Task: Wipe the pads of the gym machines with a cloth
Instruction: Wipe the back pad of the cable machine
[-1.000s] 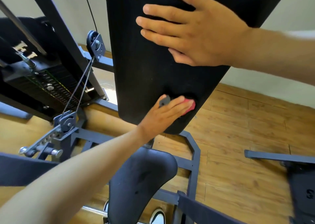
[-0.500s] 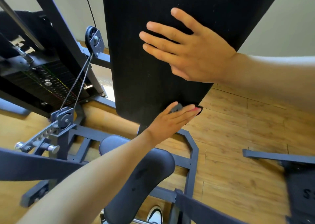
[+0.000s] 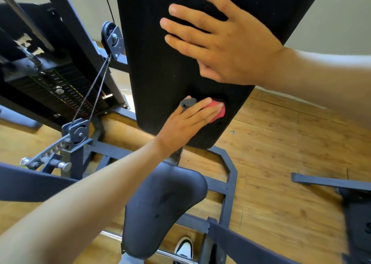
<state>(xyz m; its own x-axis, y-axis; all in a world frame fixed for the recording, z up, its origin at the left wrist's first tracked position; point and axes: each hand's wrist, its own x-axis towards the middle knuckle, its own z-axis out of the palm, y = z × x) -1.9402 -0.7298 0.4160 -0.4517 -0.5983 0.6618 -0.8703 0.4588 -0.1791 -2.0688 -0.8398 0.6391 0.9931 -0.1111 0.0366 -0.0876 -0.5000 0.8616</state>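
Observation:
A tall black back pad [image 3: 160,63] of a gym machine stands in front of me. My right hand [image 3: 224,43] lies flat on its upper part with the fingers spread. My left hand [image 3: 186,121] presses a pink and grey cloth [image 3: 217,110] against the pad's lower end with straight fingers; most of the cloth is hidden under the hand. Below it sits the black seat pad [image 3: 160,209].
The machine's grey steel frame [image 3: 228,175] runs around the seat on a wooden floor. A weight stack [image 3: 60,95], cables and pulleys [image 3: 110,37] stand at the left. Another machine's base [image 3: 329,183] is at the right. A shoe [image 3: 183,245] shows below.
My left hand with the cloth has slid slightly up the lower end of the pad, showing more pink cloth. My right hand stays flat on the upper pad.

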